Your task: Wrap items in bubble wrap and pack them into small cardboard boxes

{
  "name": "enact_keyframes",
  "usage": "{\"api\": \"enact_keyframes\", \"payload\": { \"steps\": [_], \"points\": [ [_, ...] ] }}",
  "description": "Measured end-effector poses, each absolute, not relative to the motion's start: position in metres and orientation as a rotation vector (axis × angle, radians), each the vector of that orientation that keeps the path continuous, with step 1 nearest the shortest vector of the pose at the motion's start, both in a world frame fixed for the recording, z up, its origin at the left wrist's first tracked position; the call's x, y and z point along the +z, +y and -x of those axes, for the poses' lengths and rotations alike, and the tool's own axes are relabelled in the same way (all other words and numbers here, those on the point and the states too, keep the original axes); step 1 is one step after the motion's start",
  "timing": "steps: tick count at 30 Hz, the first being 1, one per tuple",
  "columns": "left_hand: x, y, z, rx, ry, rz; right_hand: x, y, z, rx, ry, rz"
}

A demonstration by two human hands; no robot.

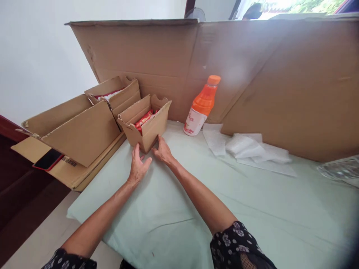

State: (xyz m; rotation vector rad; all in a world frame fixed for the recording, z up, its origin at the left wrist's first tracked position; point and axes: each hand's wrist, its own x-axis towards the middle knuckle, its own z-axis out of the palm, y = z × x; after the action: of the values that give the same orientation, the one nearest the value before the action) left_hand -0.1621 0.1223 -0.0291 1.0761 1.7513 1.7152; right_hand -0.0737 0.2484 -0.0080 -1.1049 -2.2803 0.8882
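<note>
A small open cardboard box with red packets inside rests on the pale green cloth. My left hand is at the box's near left corner, fingertips up against it and thumb held apart. On the other side of that corner, my right hand has its index finger along the box's lower side and its thumb near the bottom edge. Neither hand is wrapped round the box. The undersides of the fingers are partly hidden. An orange bottle with a white label leans against the cardboard behind, right of the box.
To the left are a long open cardboard box and another box with red and white contents. A phone lies on flat cardboard below. White foam sheets and clear plastic lie at right. A tall cardboard panel stands behind.
</note>
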Motion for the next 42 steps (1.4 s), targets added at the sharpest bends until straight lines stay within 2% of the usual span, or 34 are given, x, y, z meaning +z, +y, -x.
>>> {"api": "enact_keyframes", "payload": {
  "steps": [9, 17, 22, 25, 28, 30, 34, 40, 42],
  "points": [
    [-0.059, 0.165, 0.2, 1.685, 1.719, -1.039, -0.01, 0.287, 0.102, 0.688, -2.488, 1.184],
    [-0.053, 0.167, 0.215, 1.562, 1.773, -1.045, -0.004, 0.291, 0.1, 0.532, -2.613, 1.144],
    [-0.049, 0.15, 0.199, 1.433, 1.874, -1.248, -0.015, 0.229, 0.034, 0.475, -2.685, 1.062],
    [-0.057, 0.13, 0.18, 1.125, 2.03, -1.757, -0.026, 0.169, -0.023, 0.37, -2.709, 0.994],
    [-0.066, 0.104, 0.15, 0.88, 1.936, -2.139, -0.032, 0.108, -0.086, 0.232, -2.72, 0.931],
    [-0.071, 0.084, 0.123, 0.818, 1.848, -2.289, -0.031, 0.076, -0.131, 0.259, -2.724, 0.924],
    [-0.077, 0.042, 0.055, 0.841, 1.542, -2.487, 0.005, 0.039, -0.243, 0.267, -2.472, 1.227],
    [-0.061, -0.017, -0.031, 0.741, 1.029, -2.577, 0.116, 0.019, -0.44, -0.703, -1.64, 1.969],
    [-0.056, -0.028, -0.046, 0.696, 0.899, -2.567, 0.134, 0.017, -0.492, -0.811, -1.476, 2.221]
  ]
}}
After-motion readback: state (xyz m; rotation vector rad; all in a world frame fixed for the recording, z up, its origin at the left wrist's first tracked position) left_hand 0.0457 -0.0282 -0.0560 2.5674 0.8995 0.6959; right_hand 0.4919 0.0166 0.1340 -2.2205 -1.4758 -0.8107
